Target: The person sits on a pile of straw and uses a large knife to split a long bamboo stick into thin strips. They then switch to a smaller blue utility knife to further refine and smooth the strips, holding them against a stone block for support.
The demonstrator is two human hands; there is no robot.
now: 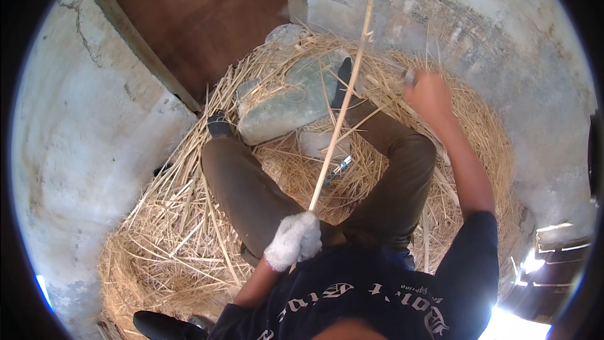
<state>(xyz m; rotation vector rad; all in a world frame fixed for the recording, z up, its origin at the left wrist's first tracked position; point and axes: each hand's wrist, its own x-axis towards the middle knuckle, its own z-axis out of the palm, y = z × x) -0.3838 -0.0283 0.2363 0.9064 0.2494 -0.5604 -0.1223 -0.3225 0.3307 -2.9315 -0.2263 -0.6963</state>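
My left hand (294, 239), in a white knit glove, is closed around the lower end of a long, thin pale strip (340, 119) that looks like split bamboo. The strip slants up and away between my knees, with a small curl peeling off near its far end. Bare and raised to the right, my right hand (429, 96) is closed, apart from the strip. A small greyish tip (410, 77) shows at its fingers; the rest of what it grips is hidden.
Loose straw-like shavings (182, 233) cover the floor around my legs. A pale green slab (283, 104) lies between my feet, with a shiny bluish object (340, 169) nearer me. Plastered walls (94, 119) and a brown door panel (195, 12) stand around.
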